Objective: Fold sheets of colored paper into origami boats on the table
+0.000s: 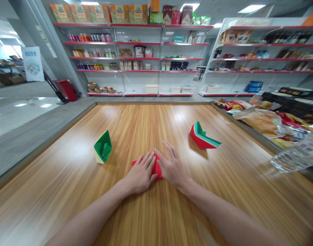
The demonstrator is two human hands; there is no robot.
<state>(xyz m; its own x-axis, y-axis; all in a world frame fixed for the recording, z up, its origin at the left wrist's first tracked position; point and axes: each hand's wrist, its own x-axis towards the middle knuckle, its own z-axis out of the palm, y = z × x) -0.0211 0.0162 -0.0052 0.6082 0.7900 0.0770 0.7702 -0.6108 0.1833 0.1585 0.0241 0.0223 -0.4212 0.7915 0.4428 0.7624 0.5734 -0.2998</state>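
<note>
A piece of red folded paper lies on the wooden table between my hands, partly covered by them. My left hand rests flat on its left part, fingers stretched out and pointing away from me. At the paper's right edge is my right hand, its fingers spread and slightly raised, the thumb side touching or close to the paper. To the left stands a green and yellow folded paper boat. On the right sits another paper boat in red, blue and green layers.
The wooden table has a raised dark edge. A clear plastic bottle lies at the right, near packaged snacks and dark boxes. Behind stand stocked shelves; a red hand truck is at the back left.
</note>
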